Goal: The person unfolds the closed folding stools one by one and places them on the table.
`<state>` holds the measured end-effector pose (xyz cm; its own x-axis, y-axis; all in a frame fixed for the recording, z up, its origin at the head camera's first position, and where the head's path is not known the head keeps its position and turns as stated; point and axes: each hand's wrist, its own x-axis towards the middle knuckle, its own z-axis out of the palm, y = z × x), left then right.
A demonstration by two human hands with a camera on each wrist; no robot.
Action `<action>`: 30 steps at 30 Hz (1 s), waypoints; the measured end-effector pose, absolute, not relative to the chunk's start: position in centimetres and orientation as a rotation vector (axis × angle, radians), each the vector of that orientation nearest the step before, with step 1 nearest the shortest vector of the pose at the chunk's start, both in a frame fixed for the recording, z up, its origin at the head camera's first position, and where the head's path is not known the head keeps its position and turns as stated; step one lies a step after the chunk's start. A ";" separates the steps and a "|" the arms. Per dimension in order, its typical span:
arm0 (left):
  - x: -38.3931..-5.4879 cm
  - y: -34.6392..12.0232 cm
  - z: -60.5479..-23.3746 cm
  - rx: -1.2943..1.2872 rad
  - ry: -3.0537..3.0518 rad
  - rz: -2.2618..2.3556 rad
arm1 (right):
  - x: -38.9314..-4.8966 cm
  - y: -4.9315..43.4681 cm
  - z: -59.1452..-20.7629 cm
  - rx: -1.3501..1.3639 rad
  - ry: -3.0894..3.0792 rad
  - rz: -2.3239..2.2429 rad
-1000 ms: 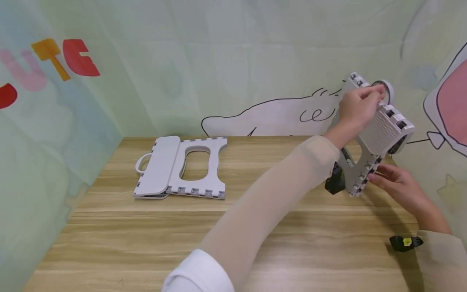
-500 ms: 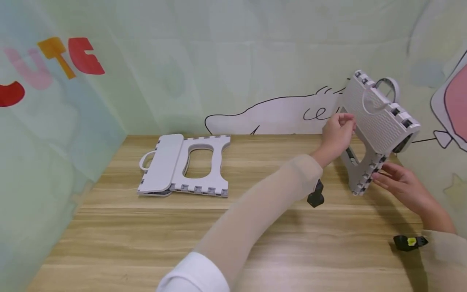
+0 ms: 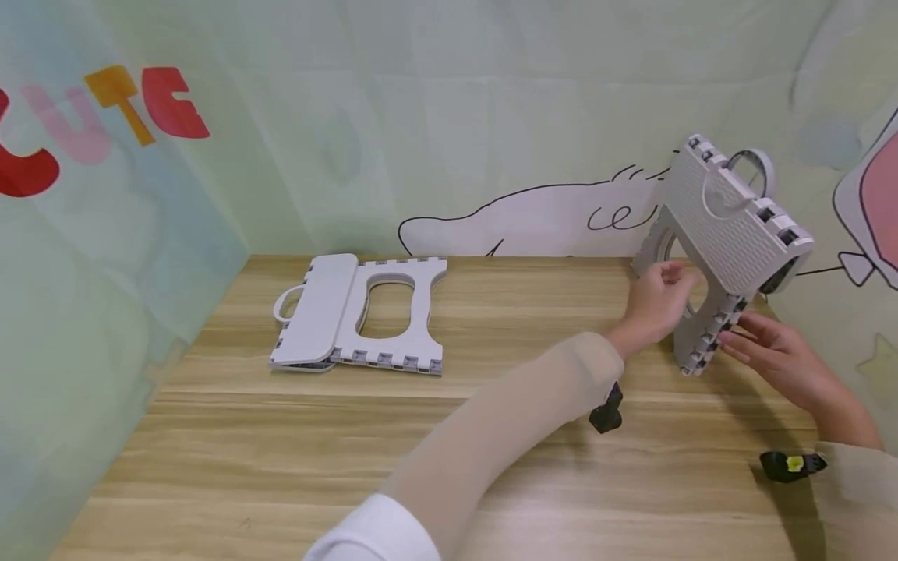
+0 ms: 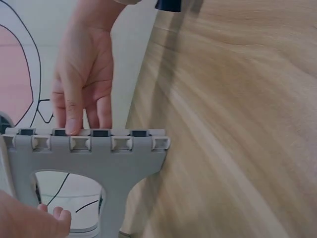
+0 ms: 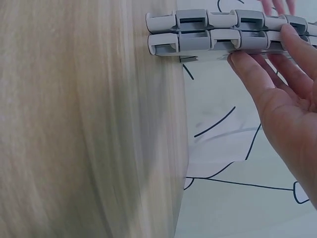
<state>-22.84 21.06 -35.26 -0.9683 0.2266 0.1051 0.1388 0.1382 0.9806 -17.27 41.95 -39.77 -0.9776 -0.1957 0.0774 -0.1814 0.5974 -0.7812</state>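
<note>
A grey-white folding step stool (image 3: 730,218) stands upright and tilted on the table's right side, folded nearly flat, its carry handle at the top. My right hand (image 3: 779,354) pinches the notched side edge of its legs; in the right wrist view the thumb (image 5: 297,42) lies over that edge. My left hand (image 3: 655,300) is in front of the cut-out in the stool's leg panel, fingers loosely bent. In the left wrist view its fingertips (image 4: 57,215) overlap that opening, with nothing visible held.
A second folding stool (image 3: 319,312) lies flat on the wooden table (image 3: 351,444) at the left back. Printed cloth walls (image 3: 491,140) stand behind and at both sides. Black wrist devices (image 3: 606,409) hang from both sleeves.
My left hand has come down from the stool's handle along its seat to the leg cut-out. My right hand stays on the side edge, and the stool keeps its tilted stance.
</note>
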 end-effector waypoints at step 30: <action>-20.2 23.5 -38.6 0.642 2.742 1.406 | -17.8 42.1 -40.8 -0.510 2.694 -1.496</action>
<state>-20.15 23.54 -38.64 -0.9168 0.3526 0.1875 0.3581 0.5180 0.7768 -17.80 42.12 -40.80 -0.9466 -0.2902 0.1405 -0.2728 0.4882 -0.8290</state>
